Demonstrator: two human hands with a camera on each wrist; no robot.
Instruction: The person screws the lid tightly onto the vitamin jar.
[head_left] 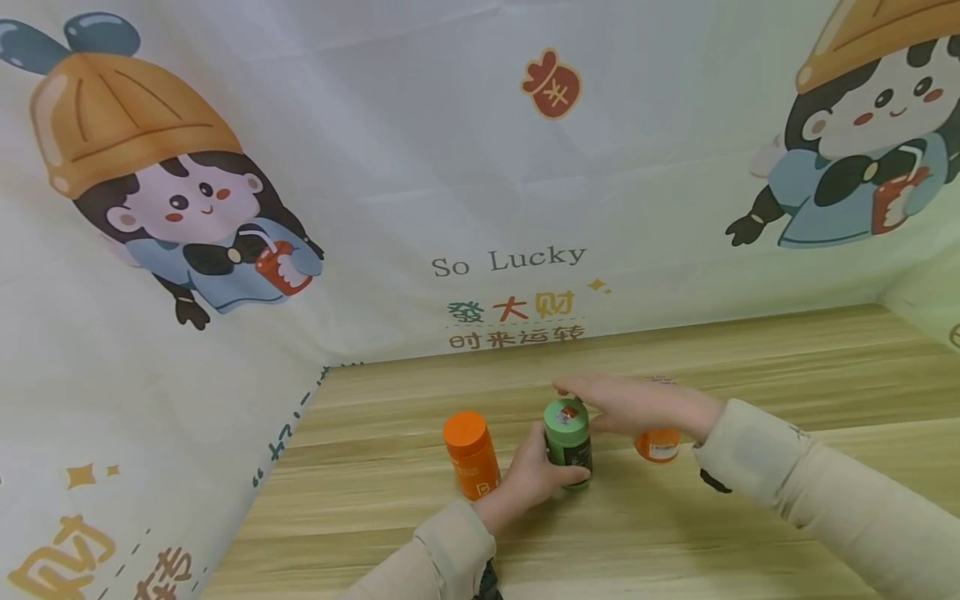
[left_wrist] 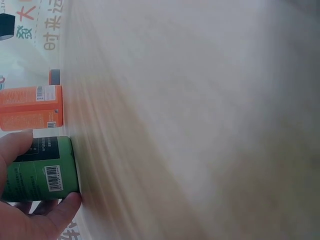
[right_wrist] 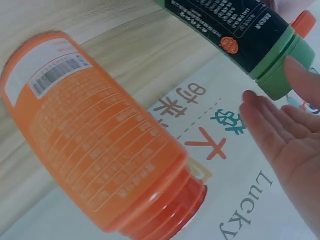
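Observation:
A green jar with a dark label [head_left: 567, 433] stands upright on the wooden-patterned surface, its green lid carrying a small red sticker. My left hand [head_left: 534, 472] grips its lower body, thumb across the front; the left wrist view shows the fingers around the green jar [left_wrist: 52, 175] near its base. At the lid is my right hand [head_left: 618, 402], fingers extended; in the right wrist view, its thumb is right at the lid's edge and the fingertips [right_wrist: 250, 100] lie beside the lid. Partly hidden behind the right wrist stands an orange bottle [head_left: 660, 447], with a ridged neck [right_wrist: 170, 212].
Another orange bottle with an orange lid [head_left: 467, 429] stands left of the green jar, close to my left forearm. A white printed cloth [head_left: 420, 167] forms the back and side walls around the wooden-patterned surface [head_left: 360, 467].

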